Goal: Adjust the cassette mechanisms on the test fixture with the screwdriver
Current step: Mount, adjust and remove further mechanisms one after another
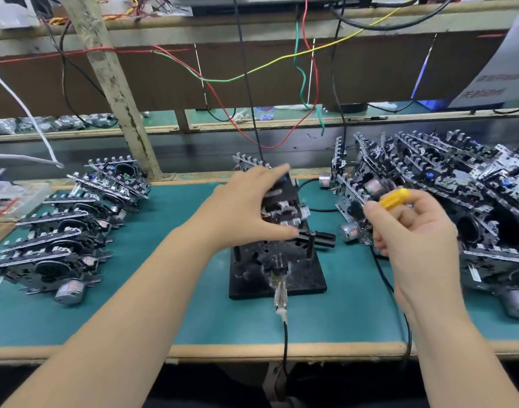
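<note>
head cam: looking down at bench
fixture (302,278): black, mid-mat
L hand (240,207): fingers grip cassette mechanism (282,198) above fixture
R hand (414,228): right of fixture, fingers curled round yellow screwdriver (395,198)

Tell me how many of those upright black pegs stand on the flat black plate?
2 show: one black peg near the black plate's left edge, one black peg near its right. The mechanism and left hand may hide others.
</note>
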Motion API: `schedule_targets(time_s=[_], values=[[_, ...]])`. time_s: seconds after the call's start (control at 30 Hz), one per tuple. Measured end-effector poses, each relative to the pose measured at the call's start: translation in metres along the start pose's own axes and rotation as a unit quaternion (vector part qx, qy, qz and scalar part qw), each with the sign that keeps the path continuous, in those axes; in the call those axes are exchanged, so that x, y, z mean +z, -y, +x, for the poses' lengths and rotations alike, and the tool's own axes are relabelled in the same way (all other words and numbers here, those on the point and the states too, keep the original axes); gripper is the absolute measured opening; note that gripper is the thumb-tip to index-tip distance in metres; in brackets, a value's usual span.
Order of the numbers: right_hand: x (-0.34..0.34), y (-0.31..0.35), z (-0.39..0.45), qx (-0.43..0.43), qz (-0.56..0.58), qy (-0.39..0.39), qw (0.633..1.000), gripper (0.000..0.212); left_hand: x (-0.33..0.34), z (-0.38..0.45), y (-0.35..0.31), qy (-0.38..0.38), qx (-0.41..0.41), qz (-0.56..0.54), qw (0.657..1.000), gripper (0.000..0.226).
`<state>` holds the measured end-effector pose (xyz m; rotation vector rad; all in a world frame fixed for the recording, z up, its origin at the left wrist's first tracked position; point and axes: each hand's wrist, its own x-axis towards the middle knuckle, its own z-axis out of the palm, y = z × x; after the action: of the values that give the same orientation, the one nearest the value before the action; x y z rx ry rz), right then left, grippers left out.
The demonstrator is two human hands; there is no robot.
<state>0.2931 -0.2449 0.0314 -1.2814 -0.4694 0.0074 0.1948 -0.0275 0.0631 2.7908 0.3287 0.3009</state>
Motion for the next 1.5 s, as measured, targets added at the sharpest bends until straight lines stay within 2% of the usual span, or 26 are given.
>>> schedule_targets(time_s=[0.07, 0.13, 0.5, 0.7, 0.77, 0.83, 0.9, 1.0, 1.07, 1.1, 1.17, 1.23, 1.33, 1.5], values=[[-0.003, -0.005, -0.002, 0.004, -0.013, 0.005, 1.0, 0.013, 0.008, 0.012, 0.0, 0.065, -0.007, 0.062, 0.996, 0.112], [-0.008, -0.012, -0.003, 0.009, -0.019, 0.01, 1.0, 0.011, 0.018, 0.017, 0.003, 0.091, -0.012, 0.079, 0.993, 0.114], [-0.007, -0.04, -0.004, 0.04, -0.088, 0.045, 0.994, 0.021, 0.025, 0.019, 0.007, 0.085, -0.002, 0.07, 0.994, 0.115], [0.003, -0.046, -0.001, 0.055, -0.132, 0.081, 0.986, 0.047, 0.034, 0.022, 0.009, 0.094, 0.01, 0.116, 0.989, 0.114], [0.006, -0.043, 0.005, 0.048, -0.156, 0.104, 0.981, 0.039, 0.035, 0.023, 0.009, 0.09, 0.011, 0.122, 0.988, 0.113], [0.013, -0.037, 0.01, 0.015, -0.191, 0.163, 0.968, 0.026, 0.036, 0.022, 0.007, 0.077, 0.015, 0.122, 0.989, 0.114], [0.023, -0.035, 0.011, -0.031, -0.244, 0.217, 0.945, 0.016, 0.032, 0.016, 0.007, 0.05, 0.025, 0.058, 0.997, 0.111], [0.03, -0.037, 0.006, -0.047, -0.309, 0.248, 0.917, 0.018, 0.027, -0.006, 0.019, -0.051, 0.04, -0.104, 0.992, 0.072], [0.031, -0.042, 0.003, -0.027, -0.29, 0.254, 0.922, 0.02, 0.032, -0.027, 0.032, -0.113, 0.033, -0.134, 0.984, 0.049], [0.03, -0.044, 0.003, -0.026, -0.28, 0.258, 0.925, 0.021, 0.038, -0.038, 0.037, -0.13, 0.028, -0.133, 0.982, 0.045], [0.03, -0.048, 0.003, -0.034, -0.27, 0.274, 0.923, 0.025, 0.05, -0.055, 0.043, -0.141, 0.025, -0.113, 0.983, 0.053], [0.03, -0.051, 0.003, -0.038, -0.245, 0.288, 0.925, 0.031, 0.059, -0.064, 0.043, -0.128, 0.011, -0.096, 0.987, 0.074], [0.028, -0.055, 0.002, -0.034, -0.2, 0.294, 0.934, 0.032, 0.068, -0.064, 0.035, -0.127, -0.02, -0.128, 0.983, 0.095], [0.028, -0.058, -0.003, -0.053, -0.23, 0.294, 0.926, 0.05, 0.088, -0.052, 0.019, -0.222, -0.056, -0.231, 0.946, 0.08]])
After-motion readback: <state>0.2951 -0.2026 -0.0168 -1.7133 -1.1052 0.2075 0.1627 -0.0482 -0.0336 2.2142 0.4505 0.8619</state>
